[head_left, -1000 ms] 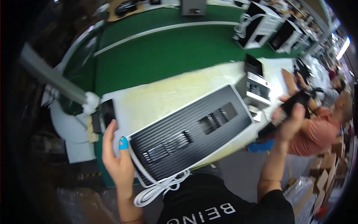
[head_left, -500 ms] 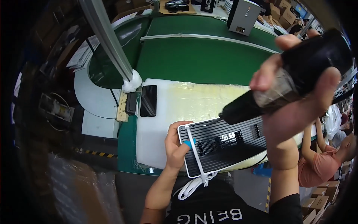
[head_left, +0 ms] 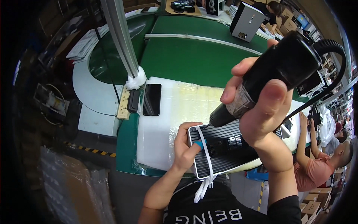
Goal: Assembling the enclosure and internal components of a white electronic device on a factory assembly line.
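Observation:
My left hand grips the left end of a white-framed device with a black ribbed, vented face, its fingers behind the frame. A blue band wraps the thumb, which presses beside a white strip running across the face. From that end hangs a looped white cord. My right hand is wrapped round a black electric screwdriver, tilted with its nose down to the left. Its tip is at the device's upper left corner; whether it touches a screw is too small to tell.
A padded white mat lies under the work, with a black phone on it. Left of it stand a metal post and a power strip. Beyond are a green belt and a grey box. A co-worker sits at right.
My right hand has brought the screwdriver left and down, its tip now at the device's corner. The device and my left hand have shifted slightly right in view.

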Action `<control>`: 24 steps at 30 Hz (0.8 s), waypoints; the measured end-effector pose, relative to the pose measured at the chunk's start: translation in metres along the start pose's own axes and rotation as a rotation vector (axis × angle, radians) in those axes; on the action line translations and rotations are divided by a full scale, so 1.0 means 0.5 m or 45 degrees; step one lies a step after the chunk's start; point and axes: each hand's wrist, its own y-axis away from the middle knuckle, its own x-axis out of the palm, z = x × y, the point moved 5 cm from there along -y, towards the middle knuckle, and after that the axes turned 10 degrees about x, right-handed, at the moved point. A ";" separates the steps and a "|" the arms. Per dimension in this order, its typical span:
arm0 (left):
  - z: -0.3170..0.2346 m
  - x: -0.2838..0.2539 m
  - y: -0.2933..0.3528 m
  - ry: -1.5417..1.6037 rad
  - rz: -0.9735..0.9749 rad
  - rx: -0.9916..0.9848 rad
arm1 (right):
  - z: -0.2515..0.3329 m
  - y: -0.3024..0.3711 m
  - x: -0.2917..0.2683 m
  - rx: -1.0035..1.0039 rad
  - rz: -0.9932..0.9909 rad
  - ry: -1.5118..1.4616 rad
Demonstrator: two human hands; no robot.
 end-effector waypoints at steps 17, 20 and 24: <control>0.011 0.000 -0.001 -0.236 -0.050 0.124 | 0.030 -0.047 -0.158 -0.074 -0.131 0.000; -0.003 0.012 0.001 -0.280 -0.034 0.174 | 0.128 -0.014 -0.373 -0.054 -0.168 -0.240; 0.000 0.016 0.010 -0.279 -0.128 0.252 | 0.092 0.139 -0.598 -0.171 -0.785 0.328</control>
